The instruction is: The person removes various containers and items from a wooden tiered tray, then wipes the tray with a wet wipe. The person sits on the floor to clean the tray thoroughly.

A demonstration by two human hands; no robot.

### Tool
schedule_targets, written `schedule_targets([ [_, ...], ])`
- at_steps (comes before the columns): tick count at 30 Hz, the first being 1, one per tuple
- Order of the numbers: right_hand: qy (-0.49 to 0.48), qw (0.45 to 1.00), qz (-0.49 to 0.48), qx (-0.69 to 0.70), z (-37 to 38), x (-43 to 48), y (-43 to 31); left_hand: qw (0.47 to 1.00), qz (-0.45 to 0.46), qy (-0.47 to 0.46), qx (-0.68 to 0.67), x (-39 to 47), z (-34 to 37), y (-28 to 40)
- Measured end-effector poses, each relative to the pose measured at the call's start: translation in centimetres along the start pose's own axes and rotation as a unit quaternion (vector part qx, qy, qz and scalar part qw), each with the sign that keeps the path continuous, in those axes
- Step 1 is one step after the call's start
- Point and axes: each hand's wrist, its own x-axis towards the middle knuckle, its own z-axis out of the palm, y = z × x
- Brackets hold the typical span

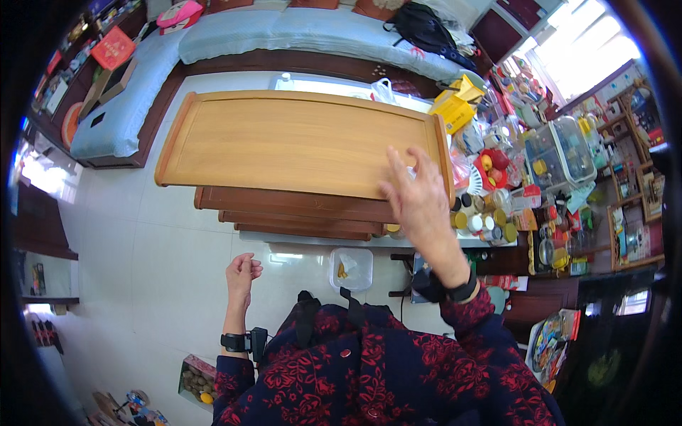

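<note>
A long light-brown wooden top with raised end rims [298,141] spans the middle of the view. Darker reddish-brown wooden tiers [298,203] show beneath its near edge. Over the right end of this top is my right hand [421,199], its fingers spread and slightly blurred. A small pale patch shows between the fingers; whether the hand holds it is hidden. My left hand [243,271] hangs above the floor, left of the tiers' near side. Its fingers are curled in, with nothing visible in them.
Jars with coloured lids [487,221], a red fruit bowl [493,168] and a yellow bag [453,109] crowd the right. A clear plastic tub [351,269] sits on the floor before me. Beyond runs a sofa with pale blue covers [319,32]. A box of round produce [197,381] stands lower left.
</note>
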Motion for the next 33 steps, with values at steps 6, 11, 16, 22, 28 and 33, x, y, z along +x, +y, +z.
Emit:
schedule_targets([
  [6, -0.062, 0.974, 0.008, 0.218, -0.7, -0.5, 4.8, 0.999, 0.009, -0.034, 0.017, 0.6, 1.8, -0.1],
  [11, 0.008, 0.800, 0.310, 0.513, -3.3, -9.2, 12.4, 0.999, -0.015, -0.031, 0.039, 0.8, 2.0, -0.7],
  [16, 0.045, 0.356, 0.576, 0.734, 8.8, -22.9, 18.2, 0.994, -0.064, -0.040, 0.079, 0.7, 2.5, -2.3],
  [22, 0.160, 0.310, 0.637, 0.687, 20.8, -27.4, 21.7, 0.990, -0.080, -0.047, 0.105, 1.1, 3.7, -3.1],
  [28, -0.026, 0.580, 0.609, 0.541, 14.5, -19.4, 21.0, 0.988, 0.022, 0.078, 0.128, 3.4, 2.8, -3.0],
  [33, -0.111, 0.641, 0.509, 0.563, 12.9, -14.2, 15.4, 0.868, 0.296, 0.325, 0.232, 10.3, -3.2, 4.5],
])
